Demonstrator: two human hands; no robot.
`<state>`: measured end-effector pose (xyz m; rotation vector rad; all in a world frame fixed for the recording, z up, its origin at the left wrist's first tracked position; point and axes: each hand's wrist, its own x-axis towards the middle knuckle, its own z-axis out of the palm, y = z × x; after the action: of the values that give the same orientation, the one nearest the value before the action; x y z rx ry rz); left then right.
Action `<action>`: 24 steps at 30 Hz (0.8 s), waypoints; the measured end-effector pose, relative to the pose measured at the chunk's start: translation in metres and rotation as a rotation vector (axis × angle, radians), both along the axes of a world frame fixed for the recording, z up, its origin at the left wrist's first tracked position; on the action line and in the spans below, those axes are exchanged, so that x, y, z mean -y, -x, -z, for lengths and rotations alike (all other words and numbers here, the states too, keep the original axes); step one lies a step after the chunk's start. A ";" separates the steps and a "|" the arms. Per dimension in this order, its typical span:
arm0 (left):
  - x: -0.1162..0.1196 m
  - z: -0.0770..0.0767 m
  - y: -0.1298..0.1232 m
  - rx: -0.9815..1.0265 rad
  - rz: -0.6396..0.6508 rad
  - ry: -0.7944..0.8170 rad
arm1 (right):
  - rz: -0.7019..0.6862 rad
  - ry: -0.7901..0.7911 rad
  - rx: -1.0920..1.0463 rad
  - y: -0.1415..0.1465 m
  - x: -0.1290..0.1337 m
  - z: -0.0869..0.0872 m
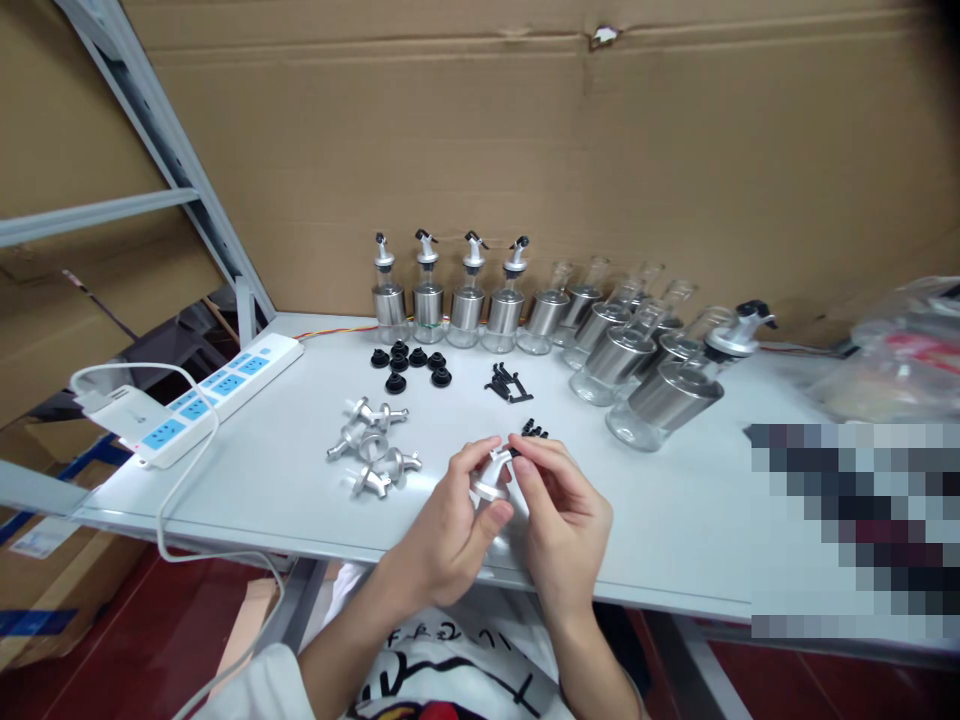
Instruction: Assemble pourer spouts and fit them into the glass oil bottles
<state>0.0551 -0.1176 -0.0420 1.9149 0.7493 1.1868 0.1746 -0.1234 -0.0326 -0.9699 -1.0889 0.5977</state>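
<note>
My left hand (450,530) is closed around a silver pourer spout (491,487), its wide base turned down and its narrow tip up. At that tip my right hand (568,510) pinches a small black part (514,453), mostly covered by the fingers. Just behind the hands lie several tiny black caps (534,430). Further back is a small pile of black levers (508,384). Left of my hands, several loose silver spouts (373,447) lie in a cluster, with black rubber stoppers (409,362) behind them.
Along the cardboard wall stand several glass bottles (466,312) fitted with spouts. More bottles without spouts (613,355) crowd to the right, beside one fitted bottle (671,395). A white power strip (225,400) with a cable lies at left, a plastic bag (907,350) at far right.
</note>
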 end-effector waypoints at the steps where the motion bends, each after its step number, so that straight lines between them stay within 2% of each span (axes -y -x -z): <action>1: 0.000 0.001 0.000 -0.006 -0.003 0.007 | 0.011 0.004 0.001 0.000 0.000 0.000; 5: 0.002 0.005 -0.001 0.011 -0.021 0.081 | 0.060 0.031 -0.052 0.002 0.000 0.000; 8: 0.004 0.008 -0.002 0.053 -0.036 0.098 | 0.004 -0.009 -0.063 0.003 0.001 0.000; 18: 0.001 0.004 -0.005 0.082 -0.031 -0.072 | -0.148 -0.014 -0.127 0.003 0.001 0.002; 24: 0.002 0.005 -0.004 0.030 -0.078 -0.067 | -0.234 0.054 -0.175 0.005 0.003 -0.001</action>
<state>0.0592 -0.1198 -0.0467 1.9330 0.7838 1.3006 0.1697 -0.1262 -0.0315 -0.8250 -1.0408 0.8898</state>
